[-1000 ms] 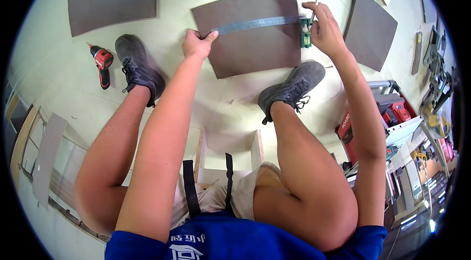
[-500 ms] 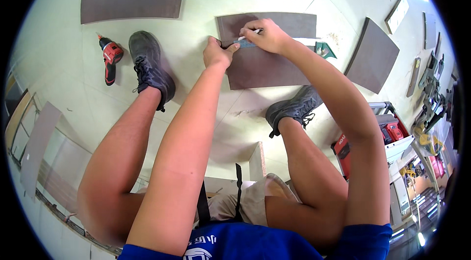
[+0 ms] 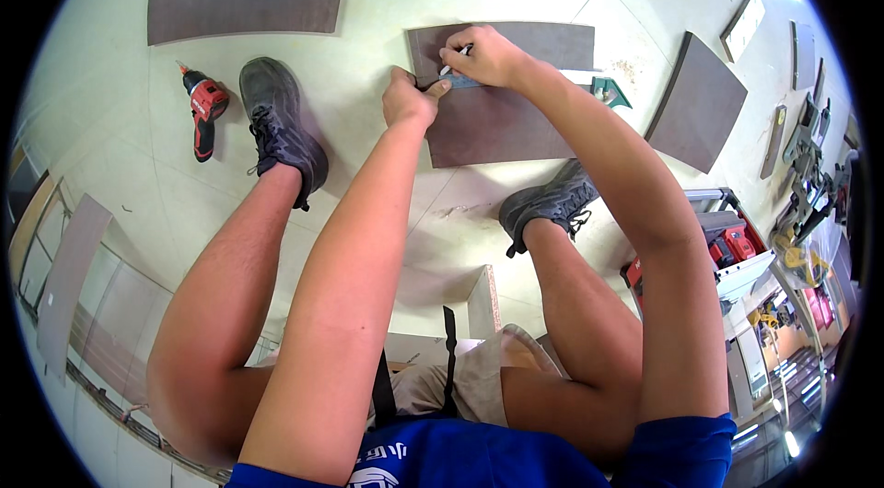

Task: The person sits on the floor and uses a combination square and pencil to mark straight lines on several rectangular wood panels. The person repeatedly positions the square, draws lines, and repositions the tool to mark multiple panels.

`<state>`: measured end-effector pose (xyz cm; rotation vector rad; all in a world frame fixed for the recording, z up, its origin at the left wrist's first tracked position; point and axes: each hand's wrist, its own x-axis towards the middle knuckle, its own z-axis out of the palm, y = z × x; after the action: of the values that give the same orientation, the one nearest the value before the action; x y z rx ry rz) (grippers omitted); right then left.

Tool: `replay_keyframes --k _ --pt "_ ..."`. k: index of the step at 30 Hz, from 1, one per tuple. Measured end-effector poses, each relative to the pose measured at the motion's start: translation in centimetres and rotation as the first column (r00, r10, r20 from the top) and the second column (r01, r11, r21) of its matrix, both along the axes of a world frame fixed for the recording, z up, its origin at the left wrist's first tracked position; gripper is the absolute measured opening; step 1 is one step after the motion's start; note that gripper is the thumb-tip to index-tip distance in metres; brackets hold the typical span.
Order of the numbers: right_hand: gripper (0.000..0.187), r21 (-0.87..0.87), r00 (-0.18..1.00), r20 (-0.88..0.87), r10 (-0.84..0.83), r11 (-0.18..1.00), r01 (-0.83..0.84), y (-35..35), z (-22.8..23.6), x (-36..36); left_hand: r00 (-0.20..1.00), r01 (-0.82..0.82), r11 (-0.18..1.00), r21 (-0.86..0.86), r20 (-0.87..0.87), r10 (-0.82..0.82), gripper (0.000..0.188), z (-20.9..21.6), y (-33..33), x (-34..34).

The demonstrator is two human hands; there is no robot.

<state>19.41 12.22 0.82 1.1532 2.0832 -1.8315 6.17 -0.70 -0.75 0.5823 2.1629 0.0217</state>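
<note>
Since a second ago our right hand (image 3: 483, 55) has crossed to the grey tile's (image 3: 516, 124) left edge on the floor (image 3: 368, 18), fingers clamped on a pencil (image 3: 453, 63); our left hand (image 3: 410, 98) pins the square ruler (image 3: 460, 82), fingertips together.

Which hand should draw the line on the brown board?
Probably the right hand: it holds the pencil with its tip at the ruler on the brown board. The left hand presses the ruler's end down.
</note>
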Motion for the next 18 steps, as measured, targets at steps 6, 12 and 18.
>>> replay_keyframes --k 6,12,18 --pt "0.028 -0.019 0.998 0.021 0.052 0.998 -0.052 1.3 0.3 1.2 1.000 -0.016 1.000 0.015 -0.023 0.016 0.064 -0.1 -0.1 0.4" --pt "0.029 -0.044 0.975 0.219 0.027 0.999 -0.018 4.6 1.7 9.7 0.997 -0.072 0.997 -0.023 0.021 0.072 0.063 0.6 0.2 0.2" --pt "0.032 0.117 0.849 0.509 -0.143 0.988 0.096 9.6 3.4 27.8 0.993 -0.084 0.992 -0.098 0.068 0.091 0.060 1.9 1.2 0.4"
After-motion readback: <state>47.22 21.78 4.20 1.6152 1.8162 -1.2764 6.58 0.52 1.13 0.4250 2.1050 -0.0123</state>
